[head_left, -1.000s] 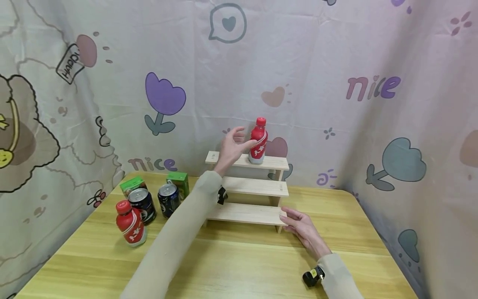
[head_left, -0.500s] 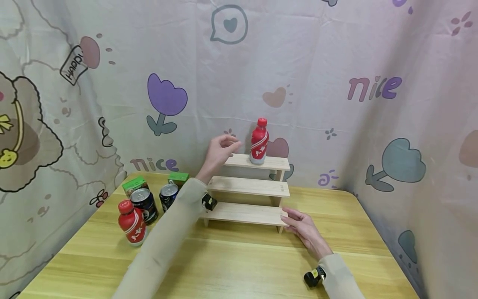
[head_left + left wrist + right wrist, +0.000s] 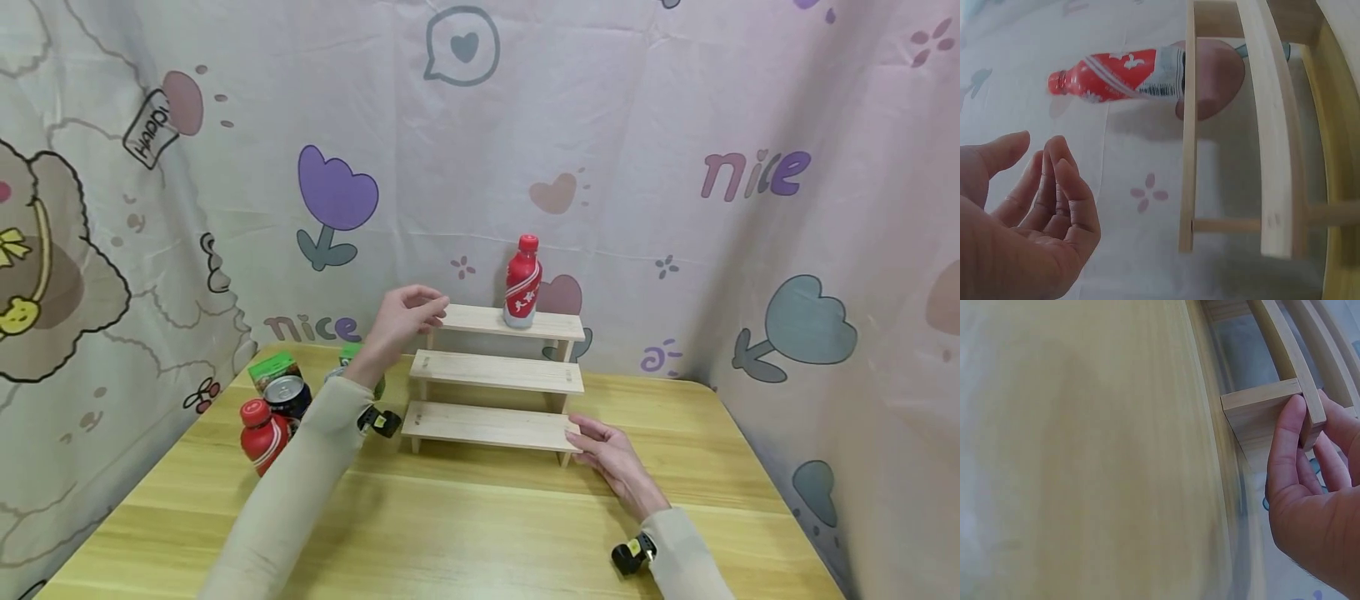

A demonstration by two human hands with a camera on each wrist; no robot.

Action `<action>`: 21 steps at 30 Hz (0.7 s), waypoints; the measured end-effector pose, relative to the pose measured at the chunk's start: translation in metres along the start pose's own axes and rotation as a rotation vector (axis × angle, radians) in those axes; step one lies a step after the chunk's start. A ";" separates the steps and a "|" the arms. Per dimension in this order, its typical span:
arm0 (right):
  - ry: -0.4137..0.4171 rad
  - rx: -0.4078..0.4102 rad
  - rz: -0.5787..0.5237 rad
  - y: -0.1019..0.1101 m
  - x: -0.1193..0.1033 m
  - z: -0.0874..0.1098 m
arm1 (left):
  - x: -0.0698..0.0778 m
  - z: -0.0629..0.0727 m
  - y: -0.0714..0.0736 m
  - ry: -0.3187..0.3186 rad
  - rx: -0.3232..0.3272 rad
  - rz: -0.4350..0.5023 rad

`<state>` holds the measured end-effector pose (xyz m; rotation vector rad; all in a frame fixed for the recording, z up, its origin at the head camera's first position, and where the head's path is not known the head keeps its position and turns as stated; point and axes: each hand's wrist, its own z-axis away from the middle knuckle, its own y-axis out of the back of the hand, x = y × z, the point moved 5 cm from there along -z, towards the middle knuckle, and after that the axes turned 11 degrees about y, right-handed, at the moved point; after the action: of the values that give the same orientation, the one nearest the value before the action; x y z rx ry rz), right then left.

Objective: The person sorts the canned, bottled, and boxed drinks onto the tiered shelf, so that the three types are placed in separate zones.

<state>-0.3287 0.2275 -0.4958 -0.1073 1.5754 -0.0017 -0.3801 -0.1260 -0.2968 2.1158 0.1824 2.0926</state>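
Observation:
A three-tier wooden display stand [image 3: 495, 372] stands on the table. On its top step a red and white bottle [image 3: 522, 287] is upright, also seen in the left wrist view as a bottle [image 3: 1116, 76] lying sideways across the picture. My left hand [image 3: 401, 321] hovers by the left end of the top step, fingers loosely bent and holding nothing, apart from the bottle. At the right end of the lowest step, my right hand [image 3: 613, 462] grips the board; in the right wrist view its thumb and fingers pinch the board's end [image 3: 1311, 422].
At the table's left are a second red bottle [image 3: 262, 435], a dark can [image 3: 288, 395] and a green box [image 3: 273, 369]. My left arm partly hides these; another can and green box [image 3: 349, 353] are mostly covered. A patterned curtain [image 3: 637, 100] hangs behind the table.
My left hand has drawn away from the bottle on the top step, moving left and slightly down. The bottle stays upright there. My right hand keeps its place on the lowest step.

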 end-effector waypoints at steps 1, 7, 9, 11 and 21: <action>0.000 -0.001 0.003 0.000 0.000 0.000 | -0.002 0.002 0.004 0.007 0.003 -0.001; 0.001 -0.003 0.018 0.001 0.001 0.000 | -0.013 0.011 0.022 0.054 0.011 0.007; -0.001 0.001 0.018 0.002 0.002 0.000 | -0.017 0.014 0.027 0.064 0.007 0.000; 0.001 0.001 0.017 0.002 0.003 -0.001 | -0.020 0.019 0.033 0.060 0.007 -0.015; 0.005 0.002 0.012 0.001 0.001 0.001 | -0.033 0.043 0.071 0.015 -0.024 -0.128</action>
<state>-0.3278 0.2280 -0.4973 -0.0968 1.5809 0.0062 -0.3397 -0.2035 -0.3152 2.0184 0.2846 2.0282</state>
